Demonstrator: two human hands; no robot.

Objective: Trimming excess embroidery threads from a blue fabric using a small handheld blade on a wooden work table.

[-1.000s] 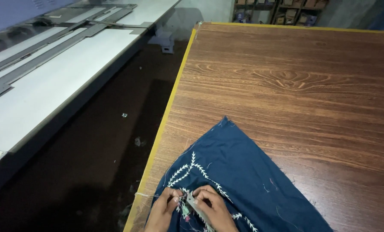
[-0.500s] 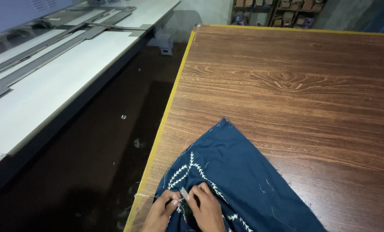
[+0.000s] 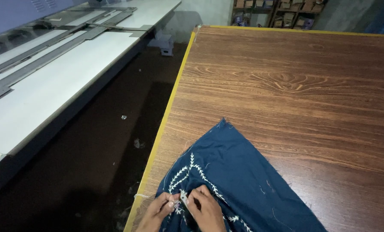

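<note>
Fingertips of both hands pinch together over white embroidery at the bottom edge of the head view. The right hand (image 3: 205, 210) holds a small silvery metal tool (image 3: 184, 199), likely a thread snip, closed in narrow fingers with its tip pointing up toward the stitching; its exact form is too small to tell. The left hand (image 3: 156, 211) presses thumb and forefinger tightly on the cloth just beside the tool, seemingly to keep the spot taut and flat while the tool works at the threads.

Both hands rest on a dark blue fabric piece (image 3: 239, 184), which lies at the near left corner of a wooden table (image 3: 295, 86), its pointed, slightly frayed corner aimed away from the person. White leafy vine embroidery (image 3: 192, 172) runs up from the hands toward that point, and loose thread ends dot the cloth's matte weave. The tabletop shows a glossy brown grain with swirling knots and a yellow edge band (image 3: 175, 99).

Left of the table, across a dark floor (image 3: 93, 172), stretches a long white machine bed (image 3: 50, 94) with grey metal rails. Shelves of boxes (image 3: 278, 10) stand dimly at the far wall.
</note>
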